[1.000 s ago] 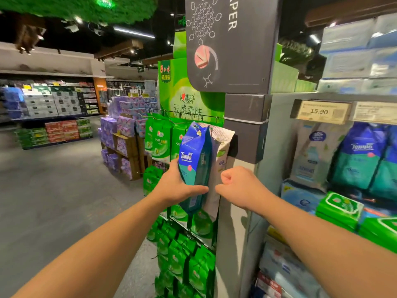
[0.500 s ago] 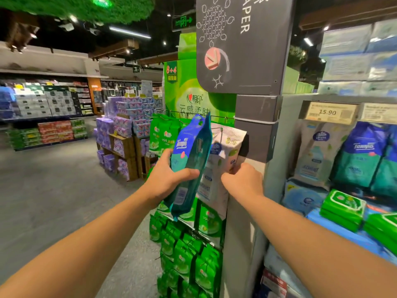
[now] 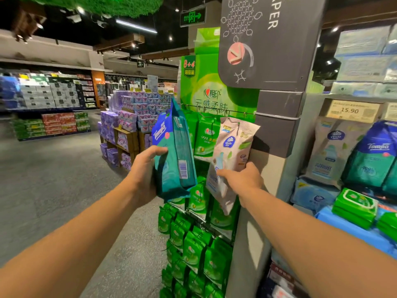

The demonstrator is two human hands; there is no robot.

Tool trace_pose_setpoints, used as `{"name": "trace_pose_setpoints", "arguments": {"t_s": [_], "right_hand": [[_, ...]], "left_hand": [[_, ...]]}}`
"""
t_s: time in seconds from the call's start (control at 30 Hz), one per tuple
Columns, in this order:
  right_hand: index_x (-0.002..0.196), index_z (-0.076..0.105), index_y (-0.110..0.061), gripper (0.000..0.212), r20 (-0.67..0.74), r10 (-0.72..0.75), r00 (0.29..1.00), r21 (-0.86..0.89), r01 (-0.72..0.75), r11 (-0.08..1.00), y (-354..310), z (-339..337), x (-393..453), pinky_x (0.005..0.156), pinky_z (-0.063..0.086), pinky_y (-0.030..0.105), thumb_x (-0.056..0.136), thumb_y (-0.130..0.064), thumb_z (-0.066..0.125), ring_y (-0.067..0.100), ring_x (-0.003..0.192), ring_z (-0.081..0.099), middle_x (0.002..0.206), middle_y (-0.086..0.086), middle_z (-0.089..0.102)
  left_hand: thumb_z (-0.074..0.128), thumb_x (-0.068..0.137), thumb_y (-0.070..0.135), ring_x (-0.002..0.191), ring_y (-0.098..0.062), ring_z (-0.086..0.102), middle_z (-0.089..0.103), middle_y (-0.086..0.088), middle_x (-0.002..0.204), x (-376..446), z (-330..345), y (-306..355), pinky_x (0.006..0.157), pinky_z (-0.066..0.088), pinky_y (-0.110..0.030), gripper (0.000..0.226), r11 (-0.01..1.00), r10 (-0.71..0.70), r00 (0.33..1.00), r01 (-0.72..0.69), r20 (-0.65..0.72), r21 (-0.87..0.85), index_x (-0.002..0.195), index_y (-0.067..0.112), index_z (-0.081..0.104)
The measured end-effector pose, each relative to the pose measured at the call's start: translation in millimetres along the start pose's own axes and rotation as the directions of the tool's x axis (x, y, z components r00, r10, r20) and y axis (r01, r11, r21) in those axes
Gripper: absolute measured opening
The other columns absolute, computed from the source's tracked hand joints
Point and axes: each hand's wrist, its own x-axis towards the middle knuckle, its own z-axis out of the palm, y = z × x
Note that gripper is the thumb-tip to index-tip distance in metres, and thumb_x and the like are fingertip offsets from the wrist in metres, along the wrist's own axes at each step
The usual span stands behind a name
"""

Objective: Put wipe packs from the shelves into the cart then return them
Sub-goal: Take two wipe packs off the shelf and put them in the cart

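My left hand [image 3: 144,171] grips a blue and teal Tempo wipe pack [image 3: 174,151], tilted with its top leaning left and its barcode side facing me. My right hand [image 3: 240,179] holds a beige Vinda wipe pack [image 3: 232,151] by its lower part, its top near the wire hook rail [image 3: 214,114] at the end of the shelf unit. On the shelf to the right stand more beige Vinda packs [image 3: 335,147] and blue Tempo packs [image 3: 373,155]. No cart is in view.
Green wipe packs [image 3: 193,250] hang in rows on the end rack below my hands. A grey shelf post [image 3: 277,125] stands just right of the held packs. Flat green packs [image 3: 354,207] lie on the lower right shelf. Purple stacked goods [image 3: 124,130] stand on the open floor to the left.
My two hands have drawn apart. The blue pack has tilted and moved left away from the beige pack, and my right hand now holds the beige pack clear of it.
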Motion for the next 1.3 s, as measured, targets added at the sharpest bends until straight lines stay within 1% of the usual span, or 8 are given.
{"name": "trace_pose_setpoints", "arguments": {"t_s": [0.3, 0.5, 0.63, 0.77, 0.87, 1.03, 1.17, 1.3], "right_hand": [[0.101, 0.050, -0.011, 0.049, -0.038, -0.116, 0.993, 0.223, 0.121, 0.967, -3.4, -5.8, -19.2, 0.072, 0.042, 0.030, 0.068, -0.029, 0.080, 0.022, 0.089, 0.057, 0.097, 0.001, 0.059], [0.090, 0.059, -0.023, 0.050, 0.014, -0.244, 0.970, 0.316, 0.227, 0.921, -26.3, -3.2, -34.8, 0.083, 0.059, 0.048, 0.045, -0.045, 0.065, 0.021, 0.089, 0.069, 0.093, -0.004, 0.071], [0.094, 0.064, -0.022, 0.053, 0.109, -0.222, 0.969, 0.456, 0.149, 0.877, -36.9, 4.6, -42.3, 0.082, 0.058, 0.054, 0.048, -0.048, 0.066, 0.029, 0.090, 0.072, 0.094, 0.005, 0.075], [0.098, 0.069, -0.018, 0.044, 0.180, -0.180, 0.967, 0.534, 0.058, 0.844, -24.1, 3.1, -48.6, 0.084, 0.059, 0.052, 0.073, -0.054, 0.077, 0.028, 0.085, 0.076, 0.087, 0.006, 0.078], [0.106, 0.071, -0.015, 0.050, 0.182, -0.120, 0.976, 0.536, 0.004, 0.844, -2.3, -6.2, -51.9, 0.085, 0.059, 0.050, 0.080, -0.057, 0.072, 0.027, 0.085, 0.076, 0.090, 0.007, 0.079], [0.108, 0.072, -0.014, 0.049, 0.144, -0.048, 0.988, 0.545, -0.038, 0.838, 33.5, -38.9, -62.6, 0.082, 0.059, 0.044, 0.084, -0.056, 0.068, 0.025, 0.082, 0.076, 0.088, 0.007, 0.079], [0.105, 0.070, -0.017, 0.048, 0.089, 0.012, 0.996, 0.556, -0.060, 0.829, 60.3, -83.2, -79.6, 0.080, 0.059, 0.047, 0.083, -0.059, 0.067, 0.028, 0.083, 0.076, 0.089, 0.007, 0.079], [0.106, 0.071, -0.020, 0.047, -0.007, 0.057, 0.998, 0.567, -0.043, 0.822, 93.6, -147.8, -108.5, 0.080, 0.059, 0.047, 0.085, -0.061, 0.063, 0.030, 0.086, 0.075, 0.092, 0.007, 0.078]], "left_hand": [[0.044, 0.089, 0.030, 0.064, -0.026, 0.071, 0.073, -0.008, 0.080, -7.5, -50.5, -6.7, 0.063, 0.058, -0.034, 0.031, 0.998, -0.011, 0.998, 0.008, -0.057, -0.055, 0.105, 0.012, 0.064], [0.046, 0.090, 0.029, 0.057, -0.024, 0.069, 0.072, -0.007, 0.070, -6.7, -62.4, -17.4, 0.063, 0.054, -0.031, 0.025, 0.998, -0.029, 0.993, 0.023, -0.115, -0.054, 0.096, 0.013, 0.064], [0.050, 0.091, 0.034, 0.056, -0.023, 0.069, 0.073, -0.006, 0.071, -6.5, -61.1, -23.7, 0.063, 0.052, -0.029, 0.025, 0.997, -0.049, 0.994, 0.042, -0.100, -0.066, 0.092, 0.015, 0.066], [0.054, 0.094, 0.030, 0.071, -0.025, 0.070, 0.072, -0.011, 0.096, -5.8, -53.0, -33.7, 0.062, 0.060, -0.034, 0.029, 0.999, -0.009, 0.998, 0.006, -0.068, -0.048, 0.118, 0.017, 0.061], [0.053, 0.095, 0.028, 0.073, -0.024, 0.071, 0.072, -0.012, 0.101, -9.7, -44.0, -46.1, 0.061, 0.061, -0.034, 0.027, 0.998, -0.016, 0.999, 0.013, -0.046, -0.066, 0.120, 0.019, 0.058], [0.053, 0.095, 0.027, 0.082, -0.026, 0.067, 0.068, -0.012, 0.108, -22.6, -14.5, -72.3, 0.076, 0.055, -0.037, 0.015, 0.995, -0.084, 0.996, 0.086, 0.033, -0.057, 0.108, 0.022, 0.059], [0.052, 0.095, 0.026, 0.078, -0.025, 0.068, 0.071, -0.009, 0.098, -40.7, 25.5, -90.9, 0.071, 0.056, -0.034, 0.011, 0.988, -0.135, 0.983, 0.143, 0.125, -0.059, 0.102, 0.022, 0.060], [0.053, 0.095, 0.026, 0.079, -0.025, 0.069, 0.071, -0.010, 0.102, -66.7, 77.2, -112.2, 0.068, 0.059, -0.035, 0.020, 0.981, -0.173, 0.953, 0.188, 0.248, -0.038, 0.113, 0.019, 0.058]]}}
